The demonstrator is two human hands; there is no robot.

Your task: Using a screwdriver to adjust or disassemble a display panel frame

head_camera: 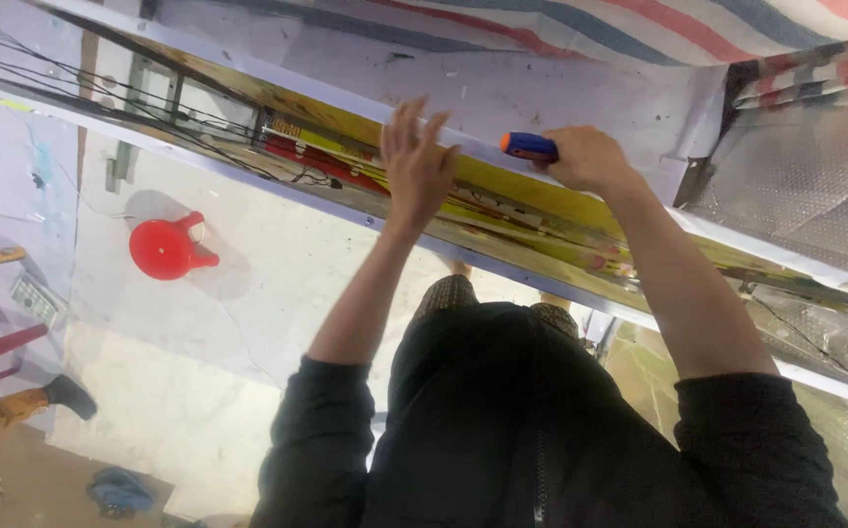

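Far left, a red stool sits on the pale floor below us, and a dark shoe shows at the edge. Over to the middle: our left hand lies flat against the long yellow panel in its white frame, fingers spread wide, holding nothing. Just right of it, our right hand is wrapped tight round a screwdriver, blue-and-orange handle poking out leftwards, up against the panel's top edge. Its tip we cannot see. Above, a striped tarp.
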